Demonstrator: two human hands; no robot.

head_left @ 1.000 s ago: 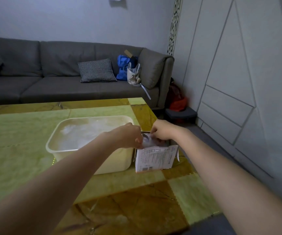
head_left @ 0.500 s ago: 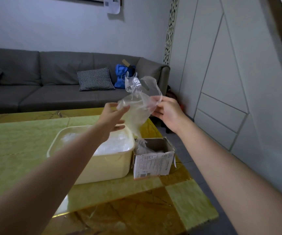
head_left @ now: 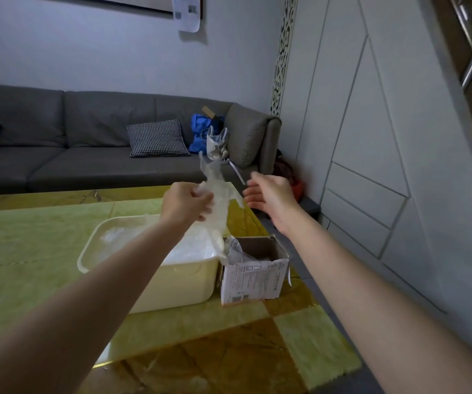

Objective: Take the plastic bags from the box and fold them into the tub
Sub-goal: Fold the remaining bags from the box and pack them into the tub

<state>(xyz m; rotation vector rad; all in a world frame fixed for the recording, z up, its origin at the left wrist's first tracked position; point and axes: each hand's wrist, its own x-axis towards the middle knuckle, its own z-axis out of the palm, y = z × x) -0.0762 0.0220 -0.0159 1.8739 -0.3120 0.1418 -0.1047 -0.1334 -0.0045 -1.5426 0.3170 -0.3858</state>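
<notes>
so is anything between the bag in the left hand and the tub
Nothing visible. The clear plastic bag, gripped by the left hand, hangs just above the cream tub's open right end, which already holds bags.

A low table (head_left: 58, 251) with a glossy top of pale green and amber-brown stone-like squares is carrying two things near its right edge. A cream plastic tub (head_left: 172, 282) is sitting on it with crumpled clear plastic lying inside. Just to the right of the tub, almost touching its side, a small open cardboard box (head_left: 253, 282) with a printed white label is standing upright, with clear plastic poking out of its top.
</notes>
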